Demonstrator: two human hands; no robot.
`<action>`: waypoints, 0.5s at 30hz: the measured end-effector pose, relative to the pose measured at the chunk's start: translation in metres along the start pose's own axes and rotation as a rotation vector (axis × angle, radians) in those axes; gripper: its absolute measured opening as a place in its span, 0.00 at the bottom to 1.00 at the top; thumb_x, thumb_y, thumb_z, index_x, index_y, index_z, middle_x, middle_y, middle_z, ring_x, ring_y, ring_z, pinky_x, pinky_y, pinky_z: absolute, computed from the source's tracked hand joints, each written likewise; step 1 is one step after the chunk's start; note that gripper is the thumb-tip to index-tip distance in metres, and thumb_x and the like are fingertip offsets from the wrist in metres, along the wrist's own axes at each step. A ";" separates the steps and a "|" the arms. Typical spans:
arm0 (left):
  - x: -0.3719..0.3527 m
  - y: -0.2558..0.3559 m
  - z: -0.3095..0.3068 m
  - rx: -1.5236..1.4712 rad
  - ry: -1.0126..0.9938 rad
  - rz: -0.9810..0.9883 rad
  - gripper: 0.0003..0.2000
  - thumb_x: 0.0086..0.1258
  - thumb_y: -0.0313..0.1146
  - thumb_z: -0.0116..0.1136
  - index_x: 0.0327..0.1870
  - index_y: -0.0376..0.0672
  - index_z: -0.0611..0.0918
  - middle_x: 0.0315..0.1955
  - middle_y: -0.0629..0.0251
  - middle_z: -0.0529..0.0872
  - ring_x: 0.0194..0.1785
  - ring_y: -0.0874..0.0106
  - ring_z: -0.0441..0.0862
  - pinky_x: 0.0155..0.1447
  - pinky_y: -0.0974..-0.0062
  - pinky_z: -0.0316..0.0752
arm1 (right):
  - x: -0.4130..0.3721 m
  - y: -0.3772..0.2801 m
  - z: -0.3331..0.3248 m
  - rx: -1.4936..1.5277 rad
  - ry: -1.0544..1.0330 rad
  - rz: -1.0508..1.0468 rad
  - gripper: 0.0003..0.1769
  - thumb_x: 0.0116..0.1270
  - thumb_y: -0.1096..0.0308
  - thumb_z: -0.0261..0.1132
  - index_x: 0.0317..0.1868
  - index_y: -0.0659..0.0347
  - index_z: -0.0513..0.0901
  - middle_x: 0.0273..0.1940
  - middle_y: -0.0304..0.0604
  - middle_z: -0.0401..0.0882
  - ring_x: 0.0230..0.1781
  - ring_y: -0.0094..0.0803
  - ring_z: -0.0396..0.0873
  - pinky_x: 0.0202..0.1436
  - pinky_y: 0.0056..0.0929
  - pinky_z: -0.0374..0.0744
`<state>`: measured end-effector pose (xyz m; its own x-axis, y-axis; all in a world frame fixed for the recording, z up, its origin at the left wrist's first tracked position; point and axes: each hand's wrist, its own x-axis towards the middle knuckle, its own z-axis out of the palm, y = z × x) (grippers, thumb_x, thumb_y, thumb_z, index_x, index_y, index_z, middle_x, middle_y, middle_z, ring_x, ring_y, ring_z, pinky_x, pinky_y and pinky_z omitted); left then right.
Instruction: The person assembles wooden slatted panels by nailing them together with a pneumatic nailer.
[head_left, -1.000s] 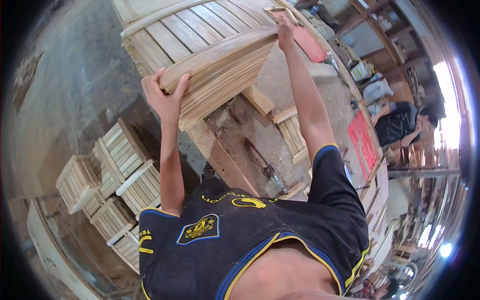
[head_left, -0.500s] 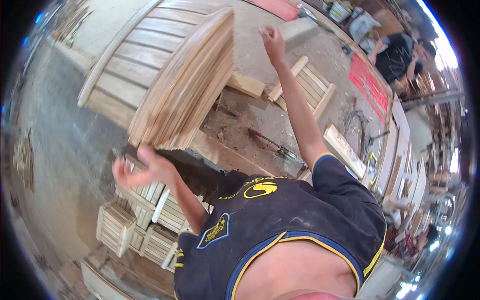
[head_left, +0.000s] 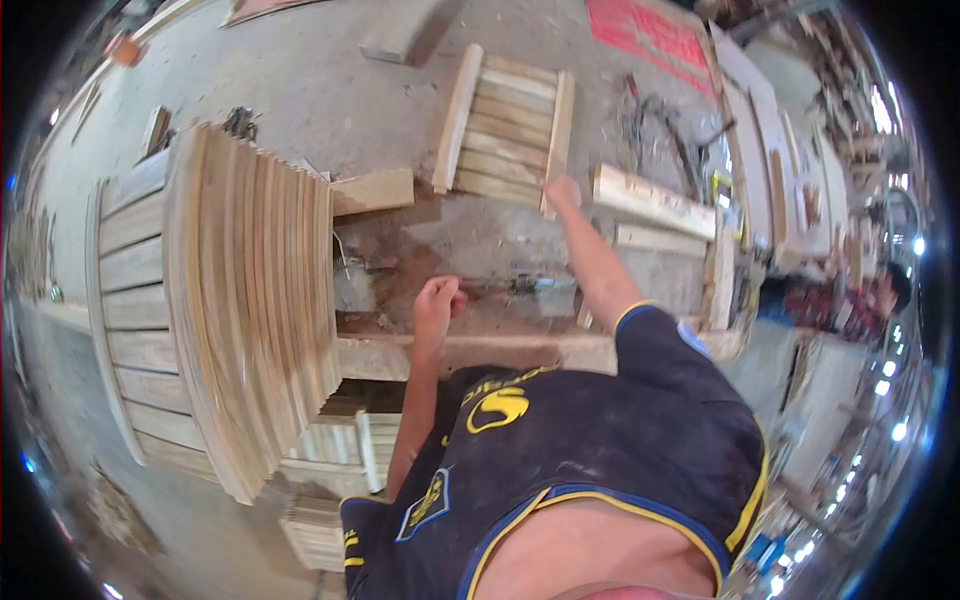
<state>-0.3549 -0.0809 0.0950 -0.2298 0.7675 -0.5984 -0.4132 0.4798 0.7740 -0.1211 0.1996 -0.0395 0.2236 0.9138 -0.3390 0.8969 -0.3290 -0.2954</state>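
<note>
My right hand (head_left: 563, 192) is at the near right corner of a slatted wooden panel (head_left: 507, 127), closed around the end of its side rail. Some blur softens the fingers there. The panel has two long rails with several pale slats between them, and it lies on the work surface. My left hand (head_left: 438, 300) hovers above the near part of that surface, its fingers curled in and no object visible in them. Close to it, a metal bar clamp (head_left: 540, 283) lies across the stained surface.
A tall stack of slatted panels (head_left: 255, 290) stands at the left, beside a wood block (head_left: 372, 192). Loose boards (head_left: 655, 203) and dark clamps (head_left: 680, 135) lie at the right. More panels (head_left: 325, 445) sit below the bench edge (head_left: 480, 352). A person (head_left: 830, 303) is at far right.
The view has turned right, so the stack shifts left. My left hand has moved from below the stack to over the work surface, its fingers curling. My right hand has come down to the panel.
</note>
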 end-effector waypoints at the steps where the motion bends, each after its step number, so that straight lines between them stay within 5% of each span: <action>1: 0.013 -0.005 0.005 -0.001 -0.024 0.030 0.10 0.70 0.38 0.55 0.43 0.41 0.80 0.28 0.70 0.82 0.28 0.81 0.77 0.34 0.82 0.71 | -0.006 0.002 -0.002 0.004 0.024 -0.014 0.27 0.51 0.48 0.71 0.38 0.66 0.85 0.40 0.59 0.82 0.45 0.51 0.81 0.49 0.44 0.80; 5: 0.073 -0.023 0.049 -0.064 -0.084 -0.161 0.23 0.68 0.48 0.57 0.56 0.41 0.73 0.38 0.64 0.80 0.34 0.76 0.79 0.37 0.79 0.73 | -0.048 -0.005 -0.043 0.048 0.069 0.006 0.24 0.50 0.52 0.72 0.37 0.67 0.85 0.39 0.56 0.84 0.40 0.47 0.84 0.42 0.41 0.82; 7: 0.086 -0.015 0.081 -0.143 -0.104 -0.241 0.26 0.68 0.51 0.56 0.59 0.42 0.70 0.42 0.62 0.78 0.38 0.74 0.80 0.38 0.78 0.73 | -0.083 -0.005 -0.066 0.919 -0.258 0.232 0.26 0.51 0.54 0.72 0.42 0.68 0.82 0.37 0.47 0.83 0.35 0.38 0.83 0.37 0.40 0.82; 9: 0.084 -0.008 0.116 -0.624 -0.005 -0.095 0.31 0.67 0.55 0.55 0.61 0.40 0.66 0.47 0.58 0.75 0.44 0.68 0.79 0.42 0.73 0.74 | -0.112 0.007 -0.092 1.200 -0.488 0.121 0.25 0.53 0.60 0.71 0.47 0.69 0.78 0.37 0.40 0.81 0.33 0.30 0.81 0.35 0.38 0.83; 12: 0.064 0.013 0.140 -0.439 -0.037 0.124 0.28 0.69 0.53 0.51 0.56 0.36 0.70 0.46 0.58 0.77 0.46 0.64 0.79 0.47 0.68 0.76 | -0.161 0.044 -0.111 1.461 -0.522 0.039 0.24 0.55 0.61 0.70 0.48 0.67 0.78 0.35 0.44 0.81 0.29 0.31 0.81 0.30 0.33 0.81; 13: 0.061 0.002 0.143 -0.590 -0.109 0.190 0.22 0.71 0.48 0.48 0.49 0.34 0.75 0.45 0.57 0.79 0.48 0.62 0.79 0.51 0.64 0.76 | -0.186 0.055 -0.117 1.513 -0.474 0.048 0.25 0.56 0.60 0.70 0.50 0.66 0.78 0.35 0.43 0.81 0.28 0.31 0.81 0.30 0.32 0.81; 15: 0.030 -0.005 0.143 -0.369 -0.012 0.187 0.18 0.70 0.41 0.48 0.49 0.33 0.77 0.45 0.56 0.81 0.47 0.62 0.81 0.51 0.65 0.78 | -0.234 0.088 -0.120 1.602 -0.510 0.053 0.26 0.58 0.58 0.70 0.51 0.67 0.77 0.33 0.41 0.81 0.29 0.31 0.81 0.34 0.30 0.80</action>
<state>-0.2340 0.0008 0.1025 -0.3217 0.8330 -0.4502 -0.6536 0.1487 0.7421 -0.0486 -0.0141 0.1214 -0.1870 0.8350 -0.5176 -0.4439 -0.5418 -0.7137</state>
